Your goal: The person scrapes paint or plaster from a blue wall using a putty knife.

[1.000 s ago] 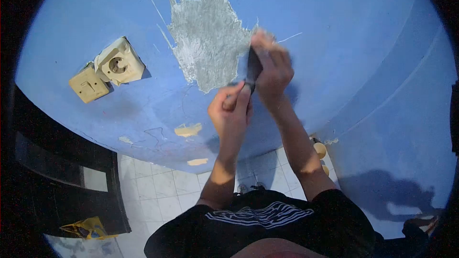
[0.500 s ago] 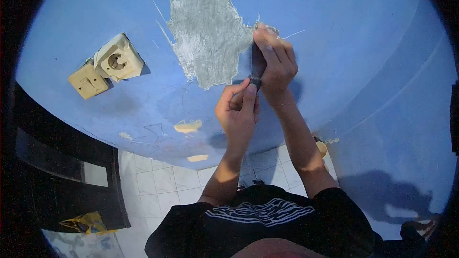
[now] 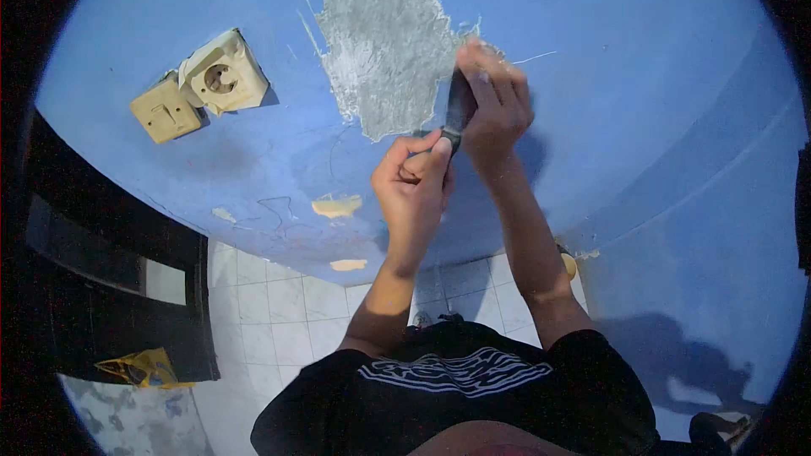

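My left hand [image 3: 409,186] is closed round the dark handle of a putty knife [image 3: 459,105], thumb on top near the blade. My right hand [image 3: 497,110] grips the blade's side, its fingertips reaching up near the blade's far end and slightly blurred. The tool lies close to the right edge of a rough grey bare patch [image 3: 384,51] on the blue wall [image 3: 608,110]. Ragged paint edges and thin scratches surround that patch. The blade's tip is hidden behind my right fingers.
Left of the patch, a power socket [image 3: 232,84] and a light switch [image 3: 165,111] jut from the wall. Lower down are pale chipped spots [image 3: 336,206]. Below lie white floor tiles [image 3: 287,304], with a dark piece of furniture [image 3: 101,279] and a yellow plastic bag [image 3: 148,366] at left.
The view has shifted, so the patch and socket appear higher and farther right. My left hand has moved slightly left, tilting the putty knife a little; both hands keep their hold.
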Demonstrator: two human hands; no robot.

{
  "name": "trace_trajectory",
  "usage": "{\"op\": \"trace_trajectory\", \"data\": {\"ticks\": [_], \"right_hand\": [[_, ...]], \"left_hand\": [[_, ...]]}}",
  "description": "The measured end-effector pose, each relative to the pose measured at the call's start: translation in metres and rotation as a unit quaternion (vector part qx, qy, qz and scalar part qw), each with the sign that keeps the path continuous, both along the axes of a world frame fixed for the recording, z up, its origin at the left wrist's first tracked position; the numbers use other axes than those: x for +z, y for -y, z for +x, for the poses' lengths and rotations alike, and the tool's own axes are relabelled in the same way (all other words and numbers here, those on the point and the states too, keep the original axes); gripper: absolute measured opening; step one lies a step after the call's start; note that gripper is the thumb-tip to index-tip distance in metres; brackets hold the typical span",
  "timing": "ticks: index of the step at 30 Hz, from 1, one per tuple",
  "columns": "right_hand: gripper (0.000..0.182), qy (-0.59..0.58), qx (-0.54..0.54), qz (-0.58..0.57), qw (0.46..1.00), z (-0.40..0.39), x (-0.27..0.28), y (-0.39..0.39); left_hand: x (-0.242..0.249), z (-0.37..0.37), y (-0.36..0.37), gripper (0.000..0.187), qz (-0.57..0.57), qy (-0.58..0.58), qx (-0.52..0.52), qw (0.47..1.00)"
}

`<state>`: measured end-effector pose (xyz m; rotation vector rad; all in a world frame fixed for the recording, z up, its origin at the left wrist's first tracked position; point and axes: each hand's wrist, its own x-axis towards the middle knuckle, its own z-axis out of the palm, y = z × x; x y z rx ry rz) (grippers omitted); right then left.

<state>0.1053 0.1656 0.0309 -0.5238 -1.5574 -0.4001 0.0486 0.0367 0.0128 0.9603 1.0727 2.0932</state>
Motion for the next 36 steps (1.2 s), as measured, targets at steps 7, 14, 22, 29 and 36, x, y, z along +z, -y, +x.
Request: {"op": "trace_trajectory", "data": {"ticks": [7, 14, 22, 29, 36], "right_hand": [[0.032, -0.008, 0.013, 0.025, 1.000, -0.004, -0.005, -0.001], [0.031, -0.012, 0.009, 0.008, 1.000, 0.003, 0.000, 0.000], [0.033, 0.000, 0.025, 0.038, 0.999, 0.009, 0.007, -0.008], [0.028, -0.007, -0.014, 0.043, 0.999, 0.000, 0.001, -0.004], [0.029, 0.001, -0.011, 0.036, 0.999, -0.003, -0.004, -0.003]], "left_hand": [[-0.011, -0.010, 0.006, 0.005, 0.005, -0.023, -0.007, 1.000], [-0.011, 0.000, -0.003, 0.004, 0.023, 0.010, -0.026, 0.999], [-0.017, 0.022, -0.019, 0.006, 0.083, 0.014, 0.020, 0.996], [-0.015, 0.002, -0.004, 0.007, 0.010, -0.008, 0.027, 1.000], [-0.011, -0.001, 0.001, 0.006, 0.005, 0.026, 0.015, 1.000]]}}
